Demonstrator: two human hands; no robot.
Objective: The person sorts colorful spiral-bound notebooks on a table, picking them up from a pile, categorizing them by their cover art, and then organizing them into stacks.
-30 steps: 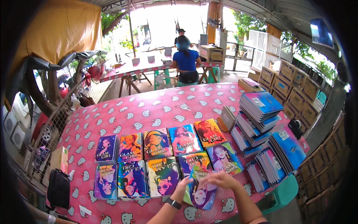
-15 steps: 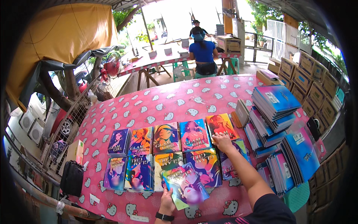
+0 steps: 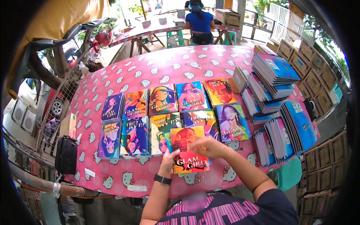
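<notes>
My left hand (image 3: 170,161), with a dark watch on its wrist, grips the left edge of an orange-and-red spiral notebook (image 3: 183,154) near the table's front. Under it lies at least one more notebook, mostly hidden, its colourful corner showing at the left. My right hand (image 3: 210,147) has curled fingers at the notebook's right edge. Beyond both hands, two rows of illustrated notebooks lie in stacks. An upside-down orange notebook (image 3: 219,93) tops the far right stack; nearer me is a purple-and-green one (image 3: 232,122). A blue one (image 3: 194,96) sits in the far row.
Tall piles of blue-covered spiral notebooks (image 3: 275,69) stand at the table's right. A black bag (image 3: 66,155) and a small carton (image 3: 67,125) are at its left edge. Brown boxes (image 3: 315,84) are stacked beyond the right side. Another person in blue (image 3: 200,22) is at a far table.
My right hand has come back from the far right stack with the orange notebook, now over the one in my left hand. That stack's top cover now faces upside down. The view has tilted downward.
</notes>
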